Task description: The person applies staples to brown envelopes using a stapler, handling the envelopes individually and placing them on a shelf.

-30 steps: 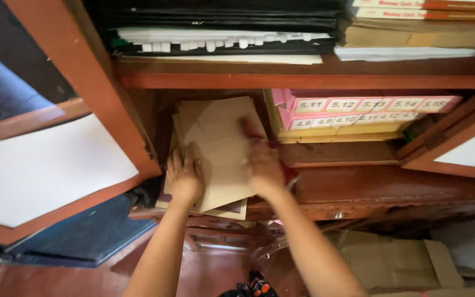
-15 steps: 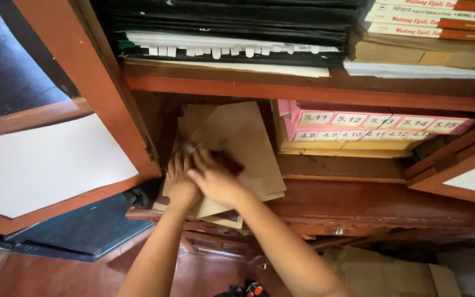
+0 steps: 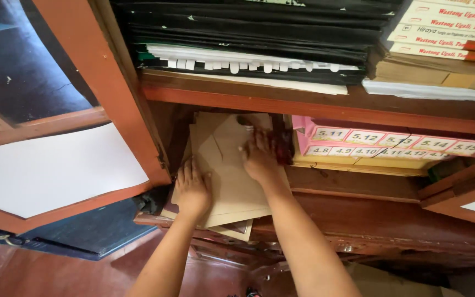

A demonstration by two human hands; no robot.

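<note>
Your left hand (image 3: 192,190) lies flat, fingers spread, on the brown envelopes (image 3: 232,176). Your right hand (image 3: 260,157) presses a dark red cloth (image 3: 277,146) on the pile's far edge. Pile's on the lower shelf (image 3: 358,184), still skewed, near edge overhanging. Pink labelled boxes (image 3: 386,144) sit to the right.

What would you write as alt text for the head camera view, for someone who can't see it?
Two bare hands work on a stack of brown envelopes on the lower shelf of a reddish wooden cabinet: the left hand lies flat on the stack, the right hand holds a dark red cloth against its far end. Pink labelled folders lie to the right, black folders above.
</note>
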